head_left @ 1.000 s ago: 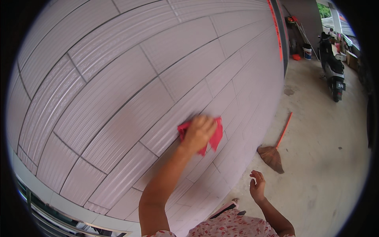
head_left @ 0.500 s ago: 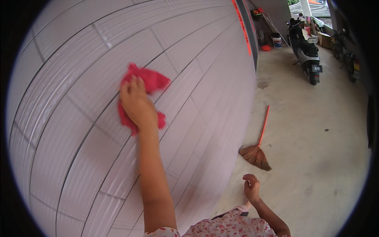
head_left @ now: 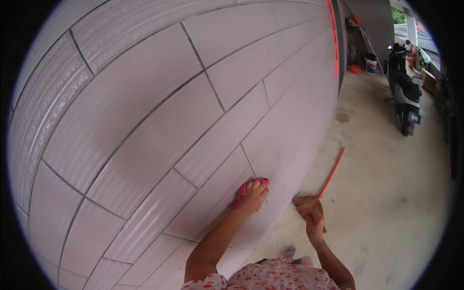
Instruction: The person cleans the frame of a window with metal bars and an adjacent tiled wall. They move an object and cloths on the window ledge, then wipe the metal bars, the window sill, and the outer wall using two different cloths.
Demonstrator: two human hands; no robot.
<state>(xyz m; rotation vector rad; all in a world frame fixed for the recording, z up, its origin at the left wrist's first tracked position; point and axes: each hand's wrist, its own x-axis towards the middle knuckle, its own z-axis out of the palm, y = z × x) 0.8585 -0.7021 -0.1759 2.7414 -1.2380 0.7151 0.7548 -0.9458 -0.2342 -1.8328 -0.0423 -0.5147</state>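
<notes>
Bunched under my left hand [head_left: 254,199] is a pinkish-red cloth [head_left: 239,194], pressed against the lower part of a pale lilac tiled wall [head_left: 159,150]. The fingers are bent over the cloth and hide most of it. My right hand [head_left: 315,224] hangs in the air away from the wall, its fingers curled in, with nothing seen in it. Behind that hand, on the floor, lies a broom with a brown bristle head [head_left: 305,204] and an orange handle [head_left: 332,173]; the hand covers part of the bristles.
A scooter [head_left: 405,94] stands on the concrete floor [head_left: 377,193] at the far right, with other items behind it. A white and blue bucket [head_left: 370,64] and a red-orange object [head_left: 355,69] sit by the wall's far end. A bright orange strip [head_left: 333,41] runs along the wall's edge.
My left hand has slid the cloth down and to the right along the wall; the cloth was spread wider and is now bunched. The view has shifted, and my right hand now overlaps the broom head.
</notes>
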